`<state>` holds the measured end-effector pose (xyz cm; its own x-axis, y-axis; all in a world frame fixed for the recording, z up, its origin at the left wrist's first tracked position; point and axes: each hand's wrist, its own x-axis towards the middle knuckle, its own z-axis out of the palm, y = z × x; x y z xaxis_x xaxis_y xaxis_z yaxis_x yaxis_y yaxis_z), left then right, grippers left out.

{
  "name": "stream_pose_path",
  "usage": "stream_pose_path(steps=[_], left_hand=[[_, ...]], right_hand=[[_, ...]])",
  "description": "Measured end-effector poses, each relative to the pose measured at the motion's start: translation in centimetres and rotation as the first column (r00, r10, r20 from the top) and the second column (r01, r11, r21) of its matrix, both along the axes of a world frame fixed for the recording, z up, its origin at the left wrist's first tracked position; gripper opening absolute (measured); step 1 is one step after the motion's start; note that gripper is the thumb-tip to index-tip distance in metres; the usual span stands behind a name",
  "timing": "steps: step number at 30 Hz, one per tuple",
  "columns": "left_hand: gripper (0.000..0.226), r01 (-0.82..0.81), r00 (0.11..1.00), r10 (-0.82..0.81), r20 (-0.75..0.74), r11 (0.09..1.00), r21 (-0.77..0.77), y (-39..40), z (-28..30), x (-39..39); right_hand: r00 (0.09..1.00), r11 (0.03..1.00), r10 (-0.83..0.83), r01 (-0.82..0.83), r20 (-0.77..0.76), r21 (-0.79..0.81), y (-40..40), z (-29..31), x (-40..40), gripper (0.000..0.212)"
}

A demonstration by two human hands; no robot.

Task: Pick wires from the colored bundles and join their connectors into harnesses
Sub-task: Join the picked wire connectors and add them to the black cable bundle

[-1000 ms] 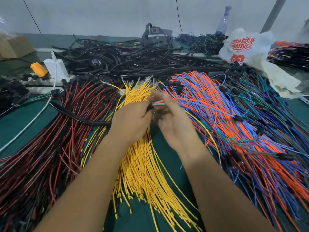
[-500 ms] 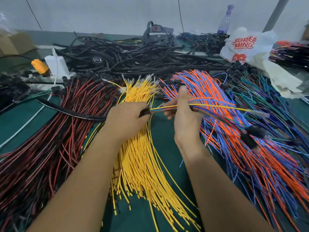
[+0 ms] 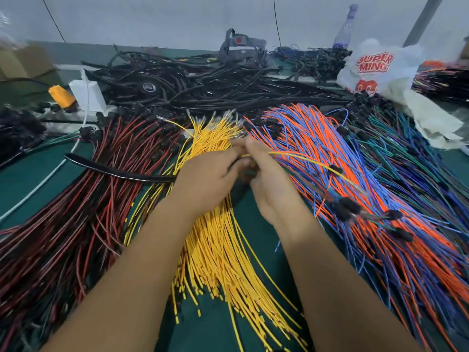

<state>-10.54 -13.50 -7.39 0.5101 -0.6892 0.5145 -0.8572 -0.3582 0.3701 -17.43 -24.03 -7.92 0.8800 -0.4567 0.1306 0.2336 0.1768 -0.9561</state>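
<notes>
My left hand [image 3: 208, 181] and my right hand [image 3: 269, 184] meet over the top of the yellow wire bundle [image 3: 223, 255]. Together they grip a small harness of mixed wires; its yellow wire [image 3: 304, 157] runs right across the orange and blue bundle [image 3: 380, 224] to black connectors [image 3: 347, 207]. A black sleeve [image 3: 114, 170] sticks out left from my left hand. The red and black bundle [image 3: 76, 212] lies at the left, the green and blue bundle [image 3: 411, 158] at the far right. Where the fingers meet is blurred.
A heap of black cables [image 3: 203, 85] fills the back of the green table [image 3: 253, 237]. A white power strip [image 3: 87, 94] and an orange object [image 3: 61, 96] sit back left. A white plastic bag [image 3: 375, 69] and a bottle [image 3: 346, 24] stand back right.
My right hand slid back left along the held wires to meet my left hand. The harness's loose end with black connectors now droops lower on the orange and blue bundle.
</notes>
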Motion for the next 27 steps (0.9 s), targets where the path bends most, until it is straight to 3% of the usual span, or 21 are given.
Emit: stream_pose_path(steps=[3, 6, 8, 11, 13, 15, 17, 21, 27], left_hand=[[0.026, -0.068, 0.987, 0.056, -0.153, 0.995, -0.073, 0.3, -0.2, 0.7], [0.034, -0.03, 0.937, -0.033, -0.347, 0.984, -0.175, 0.8, -0.2, 1.3], [0.036, 0.004, 0.926, -0.06, -0.374, 0.989, -0.151, 1.1, -0.1, 1.6], [0.033, -0.008, 0.966, 0.014, -0.259, 1.0, 0.024, 1.6, -0.1, 1.9], [0.027, -0.036, 0.983, 0.052, -0.174, 0.995, 0.09, 1.9, -0.1, 2.2], [0.012, -0.021, 0.979, 0.038, -0.202, 0.996, 0.084, 2.1, 0.0, 2.6], [0.014, -0.001, 0.981, 0.022, -0.192, 0.994, 0.112, 2.3, 0.1, 2.8], [0.022, -0.09, 0.996, 0.086, 0.027, 0.982, 0.166, 2.8, 0.1, 2.9], [0.019, -0.087, 0.994, 0.077, 0.078, 0.987, 0.131, 2.4, 0.3, 2.4]], right_hand=[[0.995, 0.98, 0.077, -0.088, 0.068, 0.177, -0.3, 0.2, -0.3, 0.03], [0.984, 0.956, 0.007, -0.058, 0.177, 0.287, -0.7, 0.6, -0.4, 0.028], [0.975, 0.941, -0.061, -0.015, 0.212, 0.338, -0.9, 0.8, -0.4, 0.024], [0.971, 0.939, -0.141, 0.07, 0.191, 0.336, -1.2, 1.0, -0.7, 0.005], [0.968, 0.952, -0.204, 0.162, 0.145, 0.258, -1.3, 0.8, -0.6, 0.026], [0.95, 0.94, -0.292, 0.264, 0.108, 0.215, -1.2, 0.8, -0.4, 0.033], [0.931, 0.924, -0.354, 0.333, 0.092, 0.19, -1.2, 0.7, -0.3, 0.038], [0.931, 0.921, -0.356, 0.336, 0.078, 0.199, -1.2, 0.7, -0.4, 0.063], [0.926, 0.918, -0.364, 0.338, 0.103, 0.207, -1.3, 0.6, -0.3, 0.067]])
